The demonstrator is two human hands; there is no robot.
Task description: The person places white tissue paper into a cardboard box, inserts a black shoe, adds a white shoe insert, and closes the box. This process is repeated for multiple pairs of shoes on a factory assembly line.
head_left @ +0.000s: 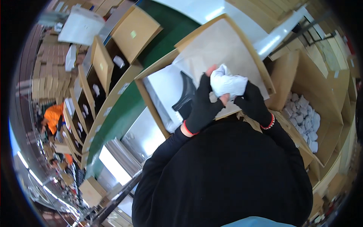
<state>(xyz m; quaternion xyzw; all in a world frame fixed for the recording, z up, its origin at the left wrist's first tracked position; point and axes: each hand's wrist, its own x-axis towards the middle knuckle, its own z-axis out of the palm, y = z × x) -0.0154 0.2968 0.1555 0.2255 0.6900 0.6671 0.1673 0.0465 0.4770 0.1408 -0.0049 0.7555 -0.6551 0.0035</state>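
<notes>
Between my hands is a white crumpled bundle (228,84), wrapped in thin paper or film; what is inside it is hidden. My left hand (204,102), in a black fingerless glove, grips its left side with bare fingertips showing. On its right lower edge, the gloved fingers of my right hand (254,104) close against it. Both hands are above an open cardboard box (155,109) lined with white paper (202,53). Inside, beside my left hand, lies a black glossy item (185,94), partly covered by that hand, with white sheeting (160,81) next to it.
To my right, a large carton (329,117) holds many white wrapped bundles (302,117). A green conveyor (119,113) curves along the left, with open cardboard boxes (134,34) on it. White flat pieces (113,160) lie at the lower left. A person in orange (53,117) stands far left.
</notes>
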